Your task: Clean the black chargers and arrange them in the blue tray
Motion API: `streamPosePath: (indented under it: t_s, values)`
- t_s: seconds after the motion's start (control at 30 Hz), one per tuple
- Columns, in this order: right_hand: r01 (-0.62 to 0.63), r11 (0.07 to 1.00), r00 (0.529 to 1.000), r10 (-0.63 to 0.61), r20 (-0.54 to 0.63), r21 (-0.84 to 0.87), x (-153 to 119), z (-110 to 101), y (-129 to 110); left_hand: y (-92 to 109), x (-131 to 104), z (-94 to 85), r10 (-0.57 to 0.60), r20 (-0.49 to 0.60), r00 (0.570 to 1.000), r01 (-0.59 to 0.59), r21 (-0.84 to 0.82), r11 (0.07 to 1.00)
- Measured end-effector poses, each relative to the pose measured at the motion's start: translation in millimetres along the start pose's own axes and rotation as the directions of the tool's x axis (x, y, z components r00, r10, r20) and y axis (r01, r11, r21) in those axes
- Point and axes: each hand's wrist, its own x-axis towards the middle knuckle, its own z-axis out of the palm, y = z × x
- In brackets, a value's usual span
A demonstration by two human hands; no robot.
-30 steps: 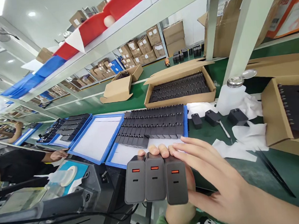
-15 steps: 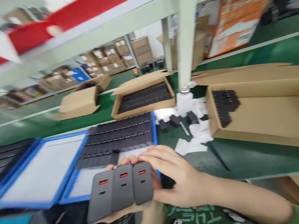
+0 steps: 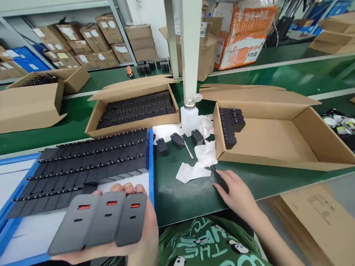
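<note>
Three dark grey chargers (image 3: 102,219), each with a red port and a small slot, lie side by side in my left hand (image 3: 146,232), its fingertips curled over their far edge. On the green table, my right hand (image 3: 238,194) has thumb and fingers around a thin dark tool (image 3: 220,178), beside crumpled white wipes (image 3: 189,172). A blue-edged tray (image 3: 152,169) on the left bears rows of black chargers (image 3: 88,158). Several loose black blocks (image 3: 177,140) and a white swab (image 3: 188,150) are near the white bottle (image 3: 190,117).
An open cardboard box (image 3: 275,140) at the right holds a few black chargers at its left end. Another box (image 3: 132,124) behind the tray is filled with them. A pale post (image 3: 191,39) rises behind the bottle. Stacked cartons (image 3: 93,40) stand at the back.
My right hand has left the chargers and moved right and down to the thin tool on the table. My left hand still holds the three chargers, now further left. The view has turned and levelled.
</note>
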Motion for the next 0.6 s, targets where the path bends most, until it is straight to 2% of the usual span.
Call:
streamPosePath:
  t_s: [0.07, 0.13, 0.23, 0.3, 0.47, 0.6]
  values:
    - [0.045, 0.999, 0.998, -0.046, -0.036, -0.015, 7, 0, -12, -4, -2, 4.4, 0.079, 0.116, 0.99, -0.068, -0.096, 0.993]
    - [0.113, 0.993, 0.991, -0.111, -0.074, 0.027, 18, -9, -30, -9, -4, 5.6, 0.084, 0.201, 0.976, -0.055, -0.148, 0.987]
    - [0.254, 0.962, 0.966, -0.247, -0.081, 0.098, 33, -25, -49, -15, -6, 4.1, 0.102, 0.26, 0.96, -0.041, -0.228, 0.973]
    - [0.294, 0.953, 0.955, -0.292, -0.046, 0.07, 38, -28, -49, -15, -6, 3.5, 0.128, 0.267, 0.955, -0.06, -0.248, 0.967]
    - [0.179, 0.984, 0.984, -0.179, -0.003, -0.018, 27, -8, -17, -7, -3, 5.0, 0.216, 0.24, 0.946, -0.153, -0.256, 0.954]
    - [0.008, 1.0, 0.987, -0.005, 0.159, -0.014, 16, 0, 0, -4, 2, 2.3, 0.274, 0.207, 0.939, -0.215, -0.27, 0.939]
